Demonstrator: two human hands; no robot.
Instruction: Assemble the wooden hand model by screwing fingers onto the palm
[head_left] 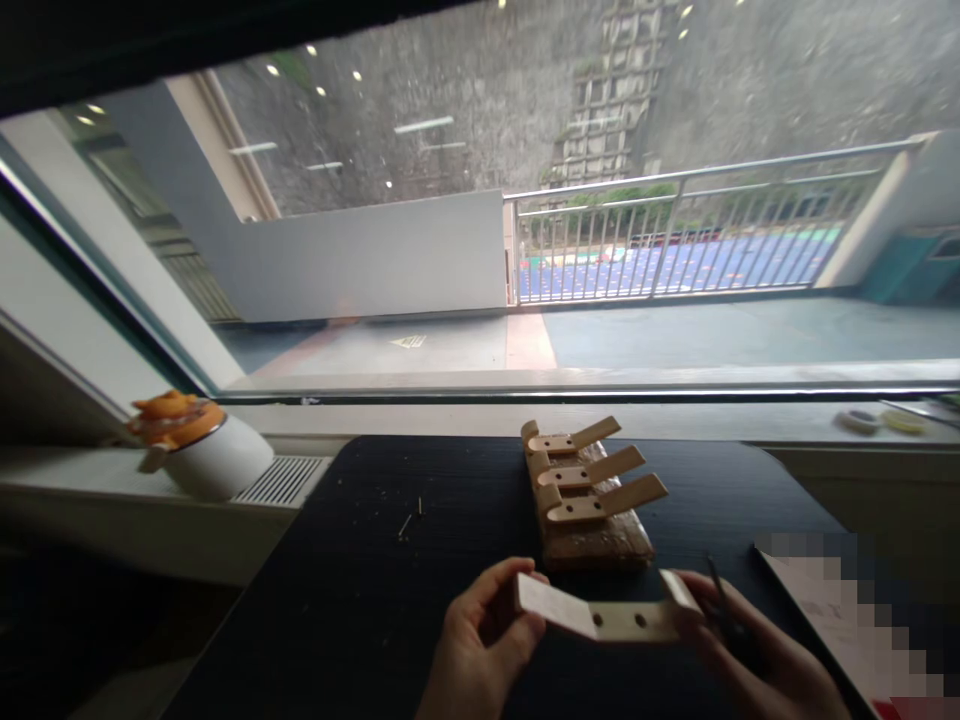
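Note:
My left hand (pixel 486 632) is closed on the left end of a pale bent wooden piece (pixel 619 621) with two dark holes in its flat middle. The fingers of my right hand (pixel 757 640) hold the piece's upturned right end. A thin dark pointed tool (pixel 720 590) also sits in my right hand; its kind is hard to make out. Just beyond my hands, a brown tape-wrapped block (pixel 598 552) rests on the table. Three similar bent wooden pieces (pixel 574 507) lie in a row across it, their flat ends slanting up to the right.
Small thin metal-looking bits (pixel 406 525) are scattered on the black table (pixel 330 600). A white pot with an orange top (pixel 217 458) stands on the left sill. Tape rolls (pixel 859 421) lie on the right sill. A partly pixelated flat object (pixel 832 610) is at right, before a large window.

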